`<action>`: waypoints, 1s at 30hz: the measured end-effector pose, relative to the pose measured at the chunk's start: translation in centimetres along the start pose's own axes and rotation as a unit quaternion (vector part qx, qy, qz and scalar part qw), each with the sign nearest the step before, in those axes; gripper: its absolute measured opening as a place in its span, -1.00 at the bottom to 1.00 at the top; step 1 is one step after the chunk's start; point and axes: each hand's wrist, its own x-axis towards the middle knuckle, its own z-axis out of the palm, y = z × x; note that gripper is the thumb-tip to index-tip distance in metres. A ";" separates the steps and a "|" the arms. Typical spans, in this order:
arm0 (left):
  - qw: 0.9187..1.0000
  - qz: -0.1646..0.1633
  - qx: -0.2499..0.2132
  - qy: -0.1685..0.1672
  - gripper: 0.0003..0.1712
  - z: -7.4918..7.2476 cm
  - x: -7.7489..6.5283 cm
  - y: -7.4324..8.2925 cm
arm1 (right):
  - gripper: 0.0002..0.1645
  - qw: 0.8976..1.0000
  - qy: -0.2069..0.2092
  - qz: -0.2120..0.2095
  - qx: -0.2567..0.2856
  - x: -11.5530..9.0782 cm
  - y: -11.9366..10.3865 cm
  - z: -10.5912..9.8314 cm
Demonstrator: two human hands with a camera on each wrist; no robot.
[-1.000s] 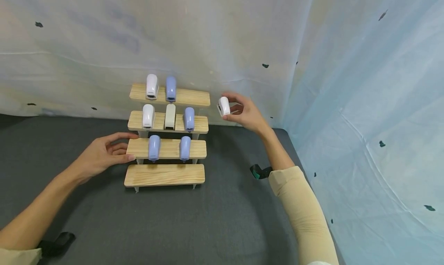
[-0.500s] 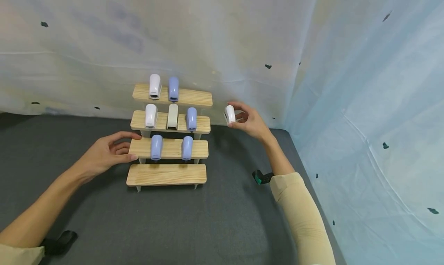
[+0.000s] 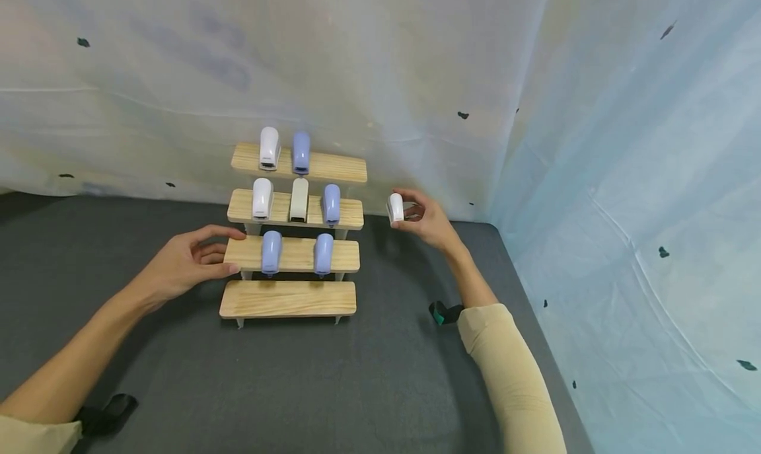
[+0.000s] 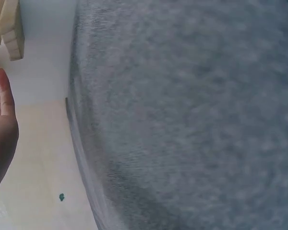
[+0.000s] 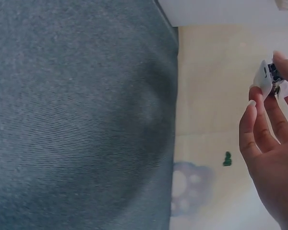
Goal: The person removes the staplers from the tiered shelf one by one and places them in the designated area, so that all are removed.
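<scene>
My right hand (image 3: 429, 221) pinches a small white stapler (image 3: 395, 207) in the air, to the right of a tiered wooden stand (image 3: 288, 300). In the right wrist view that stapler (image 5: 263, 79) sits between thumb and fingers, its dark underside showing. With thumb and forefinger, my left hand (image 3: 193, 259) grips the left end of the stand's second tier from the bottom. That tier bears two purple staplers (image 3: 271, 252). Above it stand a white stapler (image 3: 262, 198), a beige one (image 3: 299, 199) and a purple one (image 3: 331, 204). The top tier carries one white (image 3: 269, 148) and one purple stapler (image 3: 300, 152).
The stand rests on a dark grey cloth surface (image 3: 297, 388), near a pale hanging sheet (image 3: 357, 57) at the back. Another sheet (image 3: 642, 209) closes off the right side. A black strap (image 3: 444, 313) hangs by the right wrist, and another (image 3: 107, 414) by the left.
My right hand has come down and slightly right with the white stapler. My left hand keeps its grip on the stand. The whole view has shifted a little.
</scene>
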 end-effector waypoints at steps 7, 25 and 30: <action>1.000 -0.005 0.018 0.007 -0.37 0.0 0.0 0.1 | -0.20 1.000 0.017 0.005 0.011 0.4 2.7 0.6; 1.000 0.003 0.025 0.010 -0.41 0.2 -0.1 0.1 | -0.19 0.998 0.052 0.043 -0.018 0.4 5.4 2.3; 1.000 0.004 0.021 0.011 -0.41 0.2 -0.2 0.0 | -0.19 0.996 0.066 0.057 -0.033 0.5 5.9 2.8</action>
